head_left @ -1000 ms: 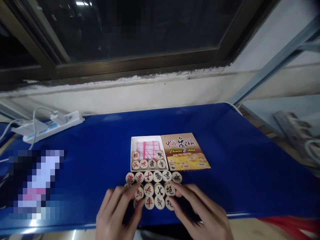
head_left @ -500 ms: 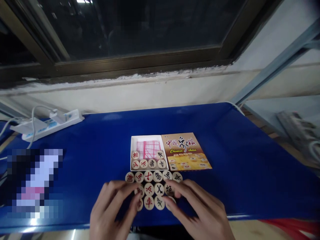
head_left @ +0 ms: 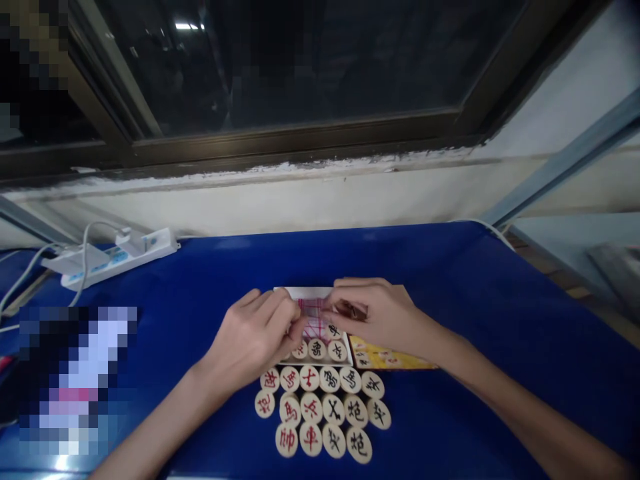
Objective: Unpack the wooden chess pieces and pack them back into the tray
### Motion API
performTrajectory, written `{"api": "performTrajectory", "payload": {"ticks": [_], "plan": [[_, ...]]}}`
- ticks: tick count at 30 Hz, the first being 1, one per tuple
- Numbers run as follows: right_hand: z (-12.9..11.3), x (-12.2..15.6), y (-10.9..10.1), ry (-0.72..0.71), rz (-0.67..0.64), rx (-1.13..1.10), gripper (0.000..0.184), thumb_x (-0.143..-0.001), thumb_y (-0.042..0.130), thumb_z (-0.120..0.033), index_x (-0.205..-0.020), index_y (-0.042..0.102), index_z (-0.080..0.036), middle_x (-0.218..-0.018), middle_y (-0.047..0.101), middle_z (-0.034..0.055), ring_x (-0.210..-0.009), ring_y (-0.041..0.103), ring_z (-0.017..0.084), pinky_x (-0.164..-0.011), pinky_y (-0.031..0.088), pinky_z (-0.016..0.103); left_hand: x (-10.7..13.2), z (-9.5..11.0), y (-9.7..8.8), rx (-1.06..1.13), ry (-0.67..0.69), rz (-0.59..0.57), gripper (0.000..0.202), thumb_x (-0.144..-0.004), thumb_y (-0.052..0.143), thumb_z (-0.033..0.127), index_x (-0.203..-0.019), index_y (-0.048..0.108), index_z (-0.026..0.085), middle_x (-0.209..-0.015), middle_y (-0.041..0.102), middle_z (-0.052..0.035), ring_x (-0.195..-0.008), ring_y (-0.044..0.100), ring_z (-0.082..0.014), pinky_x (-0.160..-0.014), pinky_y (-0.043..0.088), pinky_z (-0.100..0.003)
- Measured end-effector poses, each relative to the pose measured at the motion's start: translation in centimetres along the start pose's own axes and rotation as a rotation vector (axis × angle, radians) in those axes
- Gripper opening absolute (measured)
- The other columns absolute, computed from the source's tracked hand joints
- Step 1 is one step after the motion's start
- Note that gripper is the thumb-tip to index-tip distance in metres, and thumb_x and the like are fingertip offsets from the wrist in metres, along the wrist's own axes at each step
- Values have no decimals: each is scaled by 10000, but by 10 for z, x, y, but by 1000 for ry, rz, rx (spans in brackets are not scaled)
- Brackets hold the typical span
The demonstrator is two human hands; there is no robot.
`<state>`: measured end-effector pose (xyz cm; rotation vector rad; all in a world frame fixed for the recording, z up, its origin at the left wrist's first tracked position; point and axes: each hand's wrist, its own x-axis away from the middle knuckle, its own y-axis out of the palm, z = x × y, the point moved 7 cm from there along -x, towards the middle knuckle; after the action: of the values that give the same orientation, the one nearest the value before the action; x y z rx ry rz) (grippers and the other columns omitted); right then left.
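Note:
My left hand [head_left: 257,337] and my right hand [head_left: 377,310] are both over the white box [head_left: 297,292], fingertips pinched close together. Between them is a folded clear sheet with red grid lines [head_left: 312,308], gripped at its left and right sides. Inside the box, along its near side, lie several round Chinese chess pieces [head_left: 317,349], some hidden by my left hand. Just in front of the box, more pieces with red and black characters [head_left: 311,408] lie face up in rows. The printed box lid [head_left: 385,357] sits to the right, partly covered by my right hand and forearm.
A white power strip [head_left: 135,257] with plugs and cables lies at the back left of the blue table [head_left: 225,260]. A pixelated object [head_left: 83,373] is at the left. A wall and a dark window [head_left: 320,73] stand behind the table.
Both hands have moved from the rows of pieces up to the box and now grip the sheet. The pieces on the table are uncovered. The view has shifted slightly.

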<state>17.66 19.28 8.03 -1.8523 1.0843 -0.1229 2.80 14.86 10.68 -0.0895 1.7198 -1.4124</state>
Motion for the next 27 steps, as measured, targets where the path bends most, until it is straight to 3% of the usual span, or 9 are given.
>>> {"api": "performTrajectory", "payload": {"ticks": [3,5,7,9,13,19,22,27], "plan": [[4,6,7,11,-25,-67,166,-906,639,-285,-763,669,-206,-626,525,-53,-532,452,60,-516,358,201,10,-7,9,115,-48,-57,53,-992,564,206,-991,610,179,-874,670,-11,-729,563,-154,-631,378,-311],[2,10,14,7,-69,-74,158,-914,639,-299,-788,672,-209,-638,519,-49,-566,469,74,-547,371,212,15,-13,15,183,-86,-142,127,-978,602,251,-1097,640,228,-1094,686,-35,-976,602,-209,-750,416,-346],[-1,12,22,13,-123,-59,119,-900,658,-290,-808,669,-215,-658,527,-47,-600,489,87,-573,376,228,17,-17,22,240,-109,-229,142,-946,646,280,-1085,673,270,-1283,636,-39,-1240,520,-276,-908,417,-419],[-2,12,28,32,-149,-32,79,-860,703,-279,-816,668,-224,-681,549,-48,-632,513,98,-596,377,241,19,-20,29,277,-123,-297,152,-894,704,295,-1046,699,284,-1389,580,-34,-1381,409,-316,-1047,362,-501],[-1,13,33,58,-124,14,28,-856,695,-258,-860,680,-235,-715,592,-45,-655,537,105,-612,381,244,22,-21,41,275,-150,-365,251,-831,764,300,-1069,690,282,-1462,528,-39,-1445,331,-342,-1132,292,-580],[-2,13,25,31,-21,70,130,-935,590,-262,-844,670,-213,-733,607,-29,-593,503,91,-565,366,242,25,-26,39,240,-237,-285,160,-912,667,245,-1072,670,249,-1403,573,-66,-1399,397,-326,-1015,437,-524],[-3,13,25,19,-9,54,126,-916,625,-304,-849,680,-212,-712,603,-28,-609,524,98,-563,383,242,24,-28,36,250,-249,-288,170,-896,686,294,-1060,678,251,-1399,579,-67,-1398,402,-333,-1023,440,-545],[-4,13,33,40,-86,28,125,-835,705,-261,-958,720,-245,-730,637,-38,-676,601,120,-617,440,253,21,-24,33,195,-177,-313,193,-777,782,287,-948,701,251,-1490,509,-52,-1466,311,-372,-1178,190,-686]]}}
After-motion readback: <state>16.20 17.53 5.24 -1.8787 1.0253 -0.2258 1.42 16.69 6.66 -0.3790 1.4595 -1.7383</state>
